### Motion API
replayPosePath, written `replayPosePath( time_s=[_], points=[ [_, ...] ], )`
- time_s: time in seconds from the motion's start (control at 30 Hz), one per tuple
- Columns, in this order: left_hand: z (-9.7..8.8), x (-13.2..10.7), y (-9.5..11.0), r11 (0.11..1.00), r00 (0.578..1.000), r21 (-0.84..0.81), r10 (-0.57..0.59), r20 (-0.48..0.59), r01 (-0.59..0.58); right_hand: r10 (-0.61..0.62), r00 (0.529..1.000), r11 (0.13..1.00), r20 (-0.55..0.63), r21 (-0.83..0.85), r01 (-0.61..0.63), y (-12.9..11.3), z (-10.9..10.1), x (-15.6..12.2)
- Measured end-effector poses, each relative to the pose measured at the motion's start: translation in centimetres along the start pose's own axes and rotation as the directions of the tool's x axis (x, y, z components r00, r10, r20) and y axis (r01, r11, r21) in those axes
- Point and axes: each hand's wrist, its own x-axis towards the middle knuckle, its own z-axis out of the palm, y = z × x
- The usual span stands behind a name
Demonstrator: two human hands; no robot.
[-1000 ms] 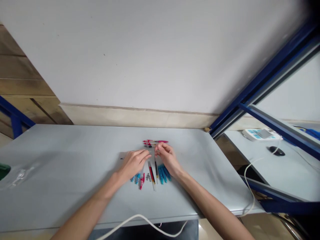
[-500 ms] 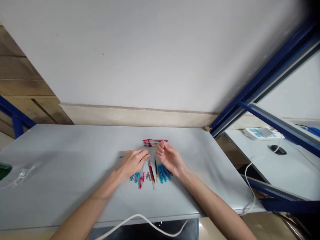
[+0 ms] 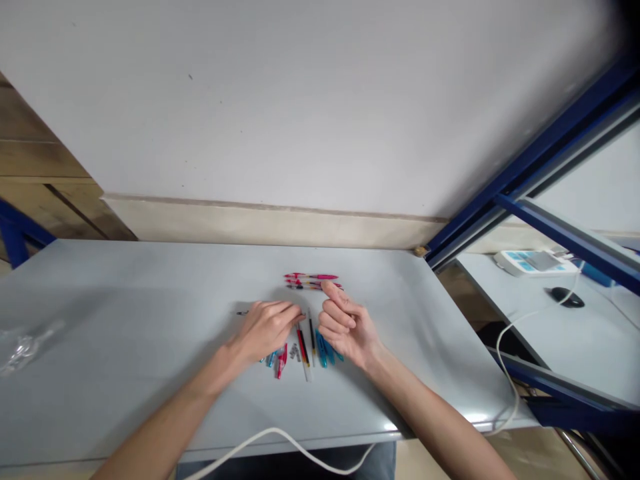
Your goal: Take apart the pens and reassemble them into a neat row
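Note:
My left hand (image 3: 270,327) is closed in a pinch above the loose pen parts. A small dark tip shows at its fingertips, too little to name. My right hand (image 3: 347,327) is closed too, fingers curled and thumb against the index finger; what it holds, if anything, is hidden. Between and below the hands lie pen refills (image 3: 303,345), small grey springs or clips (image 3: 295,353), a red pen barrel part (image 3: 281,363) and blue barrel parts (image 3: 273,359). More blue pen barrels (image 3: 323,350) lie partly under my right hand. Beyond the hands, several red pens (image 3: 313,276) lie in a row.
A clear plastic bag (image 3: 25,350) lies at the table's left. A small dark piece (image 3: 242,313) rests left of my left hand. A white cable (image 3: 280,432) crosses the front edge. On the right, past a blue frame (image 3: 565,227), a side table holds a white device (image 3: 535,262) and mouse (image 3: 567,297).
My right hand has turned, with its fingers curled more and set lower and slightly right. My left hand has barely moved. The whole view has shifted a little.

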Motion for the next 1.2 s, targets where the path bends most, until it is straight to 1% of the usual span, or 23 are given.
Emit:
replayPosePath(
  time_s=[0.13,0.2,0.4,0.47,0.53,0.57,0.6,0.63,0.67,0.7,0.73,0.77,0.83,0.87,0.93,1.0,1.1,1.17,1.2],
  points=[
    [0.0,0.0,0.0,1.0,1.0,-0.001,0.002,0.013,-0.002,0.017,0.994,0.989,-0.107,-0.143,-0.032,0.0,-0.7,-0.4],
    [0.0,0.0,0.0,1.0,1.0,0.002,0.007,0.014,-0.007,0.018,0.99,0.981,-0.139,-0.19,-0.044,0.1,-1.0,-0.5],
    [-0.2,0.1,0.1,1.0,1.0,0.01,0.013,0.011,-0.013,-0.008,0.989,0.97,-0.149,-0.242,-0.029,0.2,-1.1,-0.4],
    [-0.3,0.2,0.2,1.0,1.0,0.0,0.006,0.014,-0.006,-0.047,0.988,0.961,-0.144,-0.277,0.005,-0.5,-1.0,-0.1],
    [-0.5,0.2,0.1,1.0,1.0,-0.017,-0.012,0.024,0.013,-0.105,0.987,0.929,-0.126,-0.366,0.052,-1.8,-1.1,0.2],
    [-0.6,0.2,0.1,0.999,0.999,-0.026,-0.024,0.029,0.025,-0.134,0.985,0.894,-0.11,-0.442,0.072,-2.6,-1.4,0.1],
    [-0.6,0.2,0.0,0.999,0.999,-0.032,-0.037,0.033,0.038,-0.16,0.982,0.831,-0.104,-0.552,0.077,-3.5,-1.8,-0.2],
    [-0.6,0.2,0.0,0.998,0.998,-0.036,-0.047,0.034,0.048,-0.19,0.976,0.731,-0.108,-0.679,0.067,-4.3,-2.3,-0.7],
    [-0.6,0.1,-0.1,0.998,0.998,-0.038,-0.052,0.031,0.054,-0.19,0.977,0.603,-0.098,-0.797,0.037,-5.1,-2.9,-1.5],
    [-0.6,0.1,-0.2,0.998,0.998,-0.038,-0.051,0.027,0.052,-0.171,0.981,0.478,-0.087,-0.878,0.005,-5.6,-3.5,-2.4],
    [-0.6,0.0,-0.2,0.998,0.999,-0.035,-0.046,0.024,0.047,-0.111,0.991,0.382,-0.078,-0.924,-0.03,-6.0,-4.0,-3.5],
    [-0.6,0.0,-0.2,0.999,0.999,-0.033,-0.038,0.023,0.039,-0.04,0.995,0.316,-0.093,-0.946,-0.076,-6.2,-4.4,-4.5],
    [-0.7,0.0,-0.1,0.999,0.999,-0.038,-0.03,0.025,0.031,0.039,0.994,0.238,-0.099,-0.965,-0.105,-5.9,-4.9,-6.2],
    [-0.7,0.1,0.0,0.998,0.999,-0.046,-0.033,0.029,0.034,0.057,0.994,0.208,-0.089,-0.973,-0.099,-5.6,-5.0,-6.7],
    [-0.8,0.1,0.1,0.997,0.998,-0.069,-0.044,0.034,0.047,0.054,0.996,0.151,-0.066,-0.986,-0.073,-4.9,-5.0,-7.1],
    [-0.8,0.2,0.0,0.995,0.998,-0.09,-0.048,0.034,0.051,0.035,0.999,0.105,-0.037,-0.994,-0.041,-4.5,-5.0,-6.7],
    [-0.8,0.2,-0.4,0.993,0.998,-0.101,-0.056,0.019,0.057,0.033,0.999,0.06,0.011,-0.998,0.009,-4.6,-5.1,-5.8],
    [-0.8,0.1,-0.7,0.993,0.997,-0.091,-0.074,0.012,0.075,0.006,1.0,0.053,0.026,-0.998,0.026,-5.0,-5.1,-5.1],
    [-0.7,0.1,-0.9,0.993,0.996,-0.081,-0.085,0.012,0.086,-0.031,0.999,0.067,0.027,-0.997,0.029,-5.2,-5.0,-4.7]
  ],
)
